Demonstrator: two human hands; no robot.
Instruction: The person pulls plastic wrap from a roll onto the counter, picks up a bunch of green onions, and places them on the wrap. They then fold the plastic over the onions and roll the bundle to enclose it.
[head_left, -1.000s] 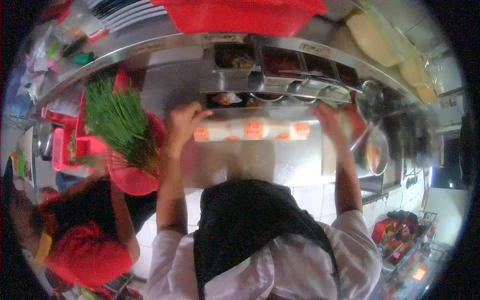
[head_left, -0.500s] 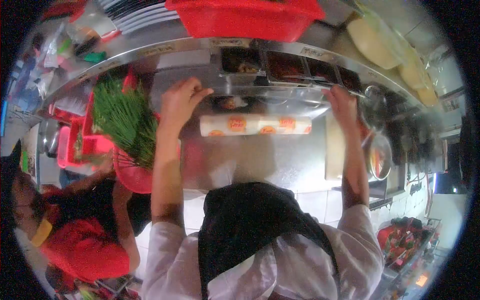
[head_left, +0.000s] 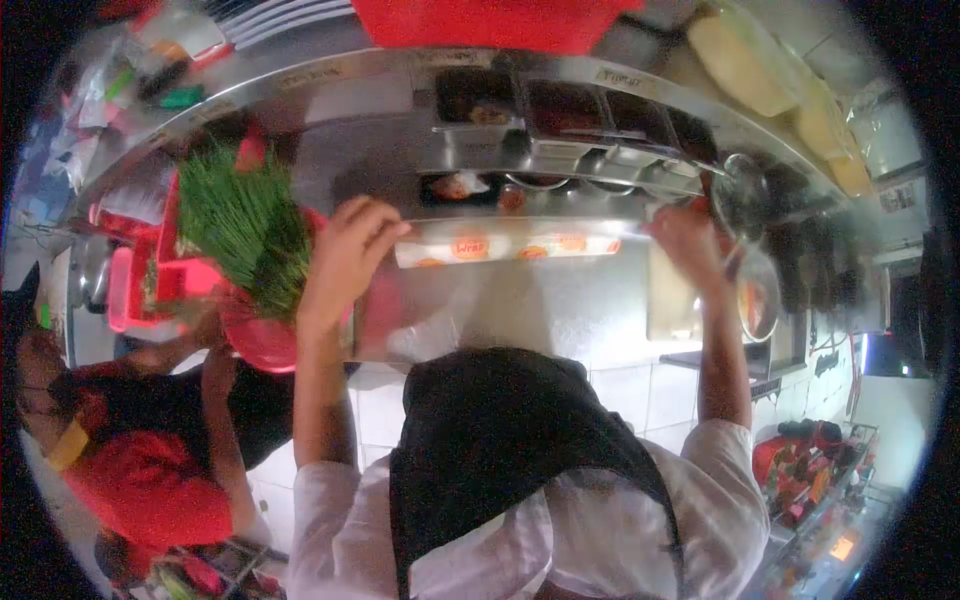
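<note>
A sheet of clear cling film [head_left: 540,224] is stretched between my two hands above the steel counter. Its left edge is pinched in my left hand [head_left: 350,250], fingers closed. My right hand [head_left: 688,240], slightly blurred, grips the film's right side. Below the film lies a white roll of cling wrap [head_left: 510,247] with orange labels, running left to right. Just behind the film sits a small dark dish with food [head_left: 458,187]. A pale board [head_left: 672,295] lies under and beside my right hand.
Metal food containers [head_left: 570,108] line the back of the counter. To the left, thin green stalks [head_left: 240,220] rest over a red basket [head_left: 258,335]. A co-worker in a red shirt [head_left: 150,490] stands at lower left. A glass bowl [head_left: 758,300] is at right.
Both hands have come down toward my body with the film, whose edge now crosses over the wrap roll. The head view has shifted slightly, and more of the containers' fronts shows.
</note>
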